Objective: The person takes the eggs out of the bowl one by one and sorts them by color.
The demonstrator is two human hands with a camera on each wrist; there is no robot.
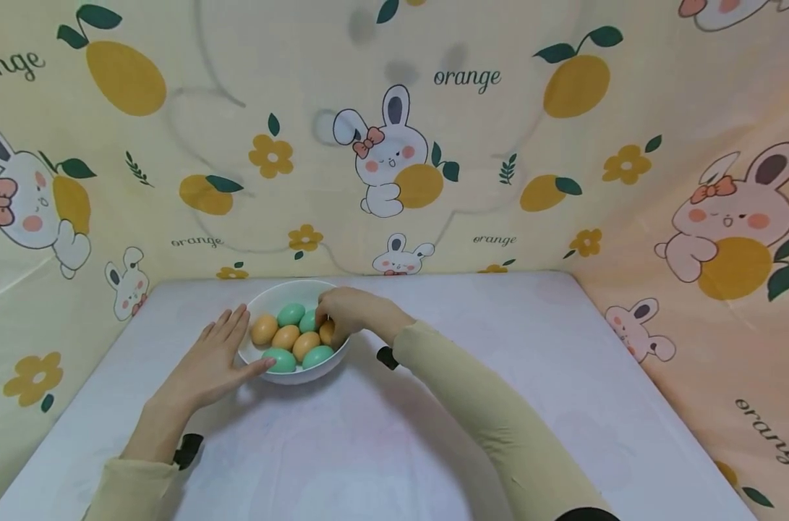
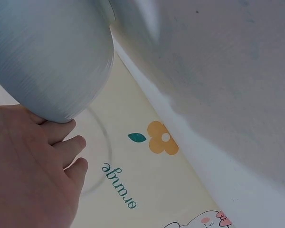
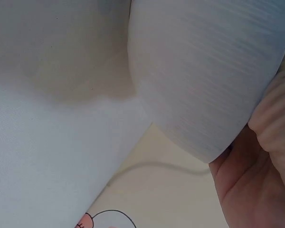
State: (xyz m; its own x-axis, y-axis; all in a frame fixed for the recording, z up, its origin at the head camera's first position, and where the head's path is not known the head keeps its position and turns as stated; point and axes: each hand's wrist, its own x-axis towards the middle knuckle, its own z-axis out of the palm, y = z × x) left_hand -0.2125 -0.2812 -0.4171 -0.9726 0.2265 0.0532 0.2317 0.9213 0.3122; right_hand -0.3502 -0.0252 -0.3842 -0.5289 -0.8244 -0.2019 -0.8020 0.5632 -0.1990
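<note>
A white bowl [image 1: 294, 377] at the back of the table holds several green eggs [image 1: 291, 315] and several orange eggs [image 1: 264, 329]. My left hand [image 1: 212, 362] rests along its left side with fingers extended. The left thumb reaches over the near rim by a green egg [image 1: 280, 359]. Over the right rim, my right hand [image 1: 348, 312] reaches into the bowl, its curled fingers and thumb around an orange egg [image 1: 327, 333] that is partly hidden. Both wrist views show the bowl's outer wall [image 2: 57, 52] beside the hands; the eggs are out of sight there.
A white cloth covers the table [image 1: 394, 434]. Behind and beside it hangs a cream backdrop [image 1: 394, 43] printed with rabbits and oranges. A small black device [image 1: 187, 450] sits at the left wrist, another [image 1: 387, 357] at the right.
</note>
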